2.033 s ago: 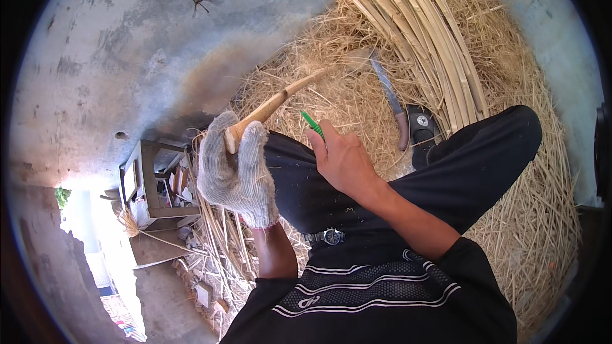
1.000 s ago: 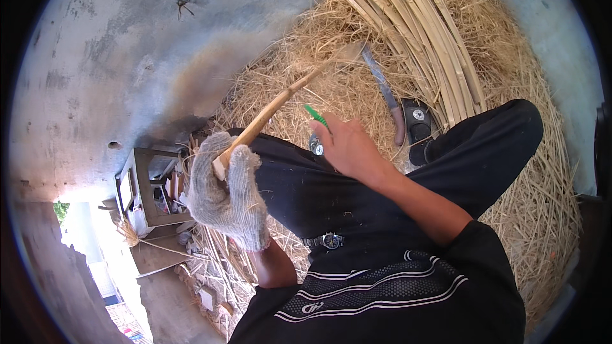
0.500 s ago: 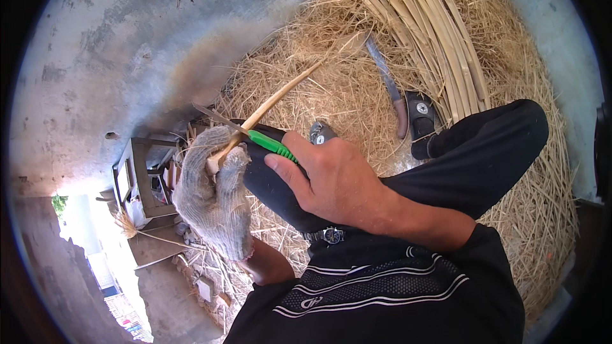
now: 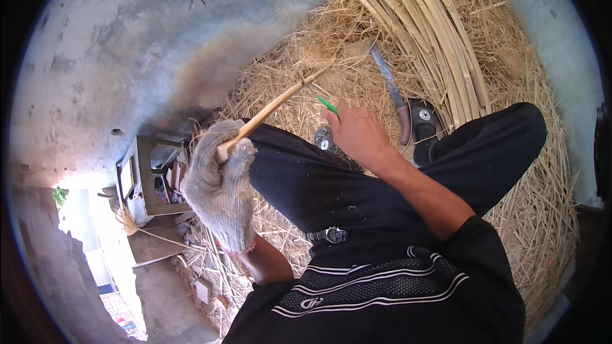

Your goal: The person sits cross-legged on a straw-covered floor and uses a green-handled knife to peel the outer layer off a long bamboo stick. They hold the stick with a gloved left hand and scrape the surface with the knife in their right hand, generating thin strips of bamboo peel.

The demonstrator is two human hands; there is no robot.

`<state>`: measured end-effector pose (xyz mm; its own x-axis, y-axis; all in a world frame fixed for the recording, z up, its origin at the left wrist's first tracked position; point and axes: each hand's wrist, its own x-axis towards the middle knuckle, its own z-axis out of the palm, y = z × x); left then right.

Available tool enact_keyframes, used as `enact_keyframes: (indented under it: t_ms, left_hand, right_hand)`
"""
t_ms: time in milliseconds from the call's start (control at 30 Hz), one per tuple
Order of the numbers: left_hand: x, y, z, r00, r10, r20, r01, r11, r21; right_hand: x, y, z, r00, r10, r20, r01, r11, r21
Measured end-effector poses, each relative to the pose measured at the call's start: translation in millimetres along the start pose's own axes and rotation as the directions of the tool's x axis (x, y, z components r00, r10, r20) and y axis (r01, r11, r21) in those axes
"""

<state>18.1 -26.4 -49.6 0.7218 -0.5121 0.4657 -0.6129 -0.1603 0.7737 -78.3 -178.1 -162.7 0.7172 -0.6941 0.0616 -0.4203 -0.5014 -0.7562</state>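
My left hand, in a grey knitted glove, is closed around the thick end of a pale wooden strip, perhaps bamboo. The strip slants up and away to the right, its thin far end over the straw. Beyond my knee, bare and closed, my right hand grips the green handle of a knife. That handle sits apart from the strip, to its right. The knife's blade is hard to make out against the straw.
Long pale strips lie bundled at the far right. Beside them rests a large knife with a brown handle, near my dark shoe. Straw covers the floor. A grey wall rises at left, above a wooden cabinet.
My right hand with the green-handled knife has moved away from my left hand, up and to the right, leaving the strip. The strip remains in my left hand.
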Motion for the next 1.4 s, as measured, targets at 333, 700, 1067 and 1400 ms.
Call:
enact_keyframes:
  t_ms: [333, 700, 1067, 1400]
  left_hand:
    - [4.7, 2.5, 3.1, 0.997, 0.015, 0.071, -0.012, 0.999, -0.038]
    - [12.0, 6.7, -18.1, 0.924, 0.179, 0.339, -0.268, 0.934, 0.236]
    - [-1.0, -5.7, -0.5, 0.968, -0.057, 0.245, 0.001, 0.975, 0.223]
    - [-17.4, 23.6, -6.6, 0.976, 0.198, -0.09, -0.207, 0.972, -0.108]
  right_hand:
    - [9.2, 21.9, 9.9, 0.994, 0.109, 0.021, -0.11, 0.991, 0.081]
    - [-29.8, -38.5, -28.4, 0.98, -0.183, 0.073, 0.16, 0.955, 0.249]
    - [-20.4, -10.4, 15.5, 0.986, -0.118, -0.118, 0.107, 0.99, -0.095]
    - [-55.1, -57.0, -49.5, 0.985, -0.171, 0.008, 0.169, 0.978, 0.121]
